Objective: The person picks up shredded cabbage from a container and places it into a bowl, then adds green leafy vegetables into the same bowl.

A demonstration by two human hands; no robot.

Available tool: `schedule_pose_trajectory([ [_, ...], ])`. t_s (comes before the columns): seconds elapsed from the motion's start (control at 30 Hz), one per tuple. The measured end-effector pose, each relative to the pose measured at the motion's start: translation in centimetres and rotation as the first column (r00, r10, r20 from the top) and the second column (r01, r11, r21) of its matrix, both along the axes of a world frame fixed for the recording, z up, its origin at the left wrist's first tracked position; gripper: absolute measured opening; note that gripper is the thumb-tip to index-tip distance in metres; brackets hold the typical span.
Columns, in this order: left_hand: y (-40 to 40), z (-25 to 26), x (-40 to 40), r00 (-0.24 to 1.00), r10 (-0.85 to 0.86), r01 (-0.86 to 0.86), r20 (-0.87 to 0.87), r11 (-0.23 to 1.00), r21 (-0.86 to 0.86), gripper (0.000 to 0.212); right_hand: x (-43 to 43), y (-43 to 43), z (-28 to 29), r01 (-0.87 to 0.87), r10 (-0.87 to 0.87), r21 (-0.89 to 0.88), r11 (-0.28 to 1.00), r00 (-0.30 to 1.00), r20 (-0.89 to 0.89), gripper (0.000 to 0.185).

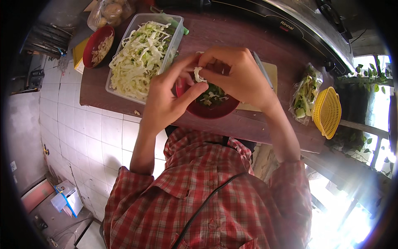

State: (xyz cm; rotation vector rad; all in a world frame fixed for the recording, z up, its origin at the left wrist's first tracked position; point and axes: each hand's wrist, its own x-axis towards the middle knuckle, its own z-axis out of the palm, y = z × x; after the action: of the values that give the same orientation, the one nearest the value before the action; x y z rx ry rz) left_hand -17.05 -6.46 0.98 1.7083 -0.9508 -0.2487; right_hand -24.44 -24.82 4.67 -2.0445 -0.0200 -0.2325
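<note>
A small whitish piece of food (199, 74), perhaps cabbage or garlic, is held between the fingers of both hands. My left hand (169, 96) supports it from the left, its thumb reaching just below. From the right, my right hand (242, 74) pinches the piece with bent fingers that partly hide it. Under the hands stands a red bowl (211, 113) containing chopped green leaves (209, 98) and pale shreds. Behind my right hand lies a light cutting board (273, 74), mostly covered, with a knife (263, 70) along it.
Left of the bowl, a clear plastic container (180, 26) brims with shredded cabbage (140, 59). A smaller red bowl (90, 51) holds chopped pale pieces. Bagged greens (307, 93) and a yellow plastic basket (326, 113) are at right. A Rinnai stove (279, 18) lines the table's back.
</note>
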Motion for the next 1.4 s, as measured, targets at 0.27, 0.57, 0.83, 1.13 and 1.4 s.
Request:
schedule_pose_trajectory([
  [0.27, -0.1, -0.8, 0.2, 0.982, 0.048, -0.054, -0.185, 0.998, -0.026, 0.027, -0.5, -1.1, -1.1, 0.032, -0.027, 0.173, 0.984, 0.999, -0.031, 0.013],
  [0.57, 6.1, 1.6, 5.3, 0.876, 0.261, -0.428, 0.406, 0.809, 0.404, 0.039, -3.3, 0.3, -5.9, -0.088, 0.082, -0.673, 0.734, 0.996, -0.040, 0.013],
  [0.83, 5.1, 0.4, 2.7, 0.832, 0.373, -0.440, 0.411, 0.894, 0.079, 0.035, -3.6, 0.7, -5.7, 0.031, 0.075, -0.660, 0.750, 0.988, 0.133, 0.016],
  [1.13, 1.7, 0.0, -0.5, 0.984, 0.058, -0.058, 0.171, 0.998, -0.005, 0.026, -3.3, -1.2, -3.3, -0.043, 0.031, -0.229, 0.972, 0.998, -0.056, 0.015],
  [1.4, -1.1, -1.2, -1.4, 0.988, -0.028, 0.025, 0.153, 0.999, 0.020, 0.040, -2.9, -2.1, -2.8, 0.043, 0.000, 0.200, 0.979, 0.978, -0.210, 0.021],
])
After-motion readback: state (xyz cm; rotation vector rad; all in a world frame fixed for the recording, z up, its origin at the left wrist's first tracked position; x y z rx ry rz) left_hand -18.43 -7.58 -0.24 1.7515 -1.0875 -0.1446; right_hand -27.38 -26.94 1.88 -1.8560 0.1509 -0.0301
